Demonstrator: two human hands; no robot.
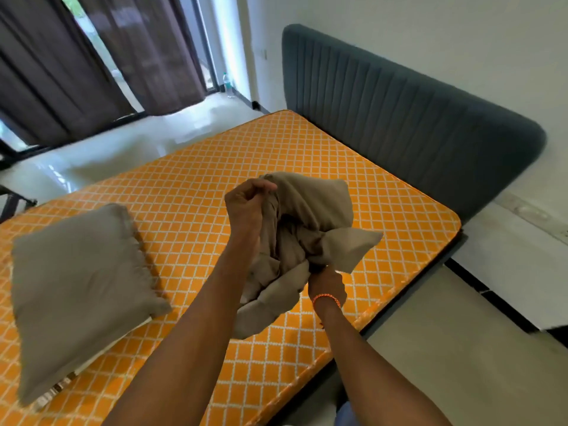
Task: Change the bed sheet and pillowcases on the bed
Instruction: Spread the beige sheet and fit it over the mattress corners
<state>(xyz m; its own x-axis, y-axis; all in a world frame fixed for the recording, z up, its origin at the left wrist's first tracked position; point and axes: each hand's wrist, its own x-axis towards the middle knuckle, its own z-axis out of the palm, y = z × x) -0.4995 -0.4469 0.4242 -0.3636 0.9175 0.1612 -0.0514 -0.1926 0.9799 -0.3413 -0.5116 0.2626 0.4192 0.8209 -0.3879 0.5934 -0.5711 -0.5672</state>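
Both arms reach forward, left hand (pixel 246 204) raised and fisted, right hand (pixel 327 282) clenched lower.

Dark brown curtains (pixel 55 78) hang along the glass doors at the upper left, daylight showing between their panels. A clear plastic bottle (pixel 226 84) stands on the floor by the door frame — small and partly blurred. The glossy pale floor (pixel 132 146) reflects the light, and a plain white wall (pixel 430 35) fills the upper right.
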